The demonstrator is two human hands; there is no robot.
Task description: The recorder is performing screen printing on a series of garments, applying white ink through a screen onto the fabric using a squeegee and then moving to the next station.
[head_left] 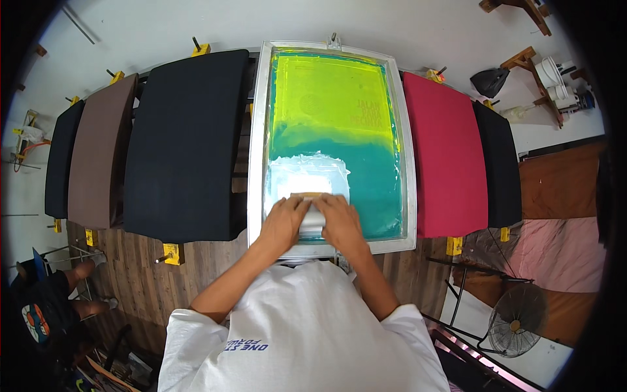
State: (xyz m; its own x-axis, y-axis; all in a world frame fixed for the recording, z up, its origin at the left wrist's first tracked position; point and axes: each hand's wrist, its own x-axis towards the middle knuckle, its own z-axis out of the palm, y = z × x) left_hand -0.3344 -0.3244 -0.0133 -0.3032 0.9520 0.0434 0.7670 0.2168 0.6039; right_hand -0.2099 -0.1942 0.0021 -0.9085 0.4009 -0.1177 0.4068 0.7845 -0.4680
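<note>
In front of me lies a silkscreen frame (410,163) with a pale metal rim. Its mesh (375,176) is yellow-green at the far end and teal toward me. Over the near left part of the mesh spreads a patch of white ink (312,164). Both my hands grip a squeegee (312,219) in that white ink, near the frame's near end. My left hand (282,221) closes on its left side and my right hand (341,223) on its right, with fingers bent over the top. The squeegee's lower edge is hidden.
Left of the frame stand a large black covered board (186,144), a brown one (99,150) and another black one (63,160). To the right are a red board (445,153) and a black one (499,163). A fan (516,323) stands at lower right. Someone's legs (85,287) show at lower left.
</note>
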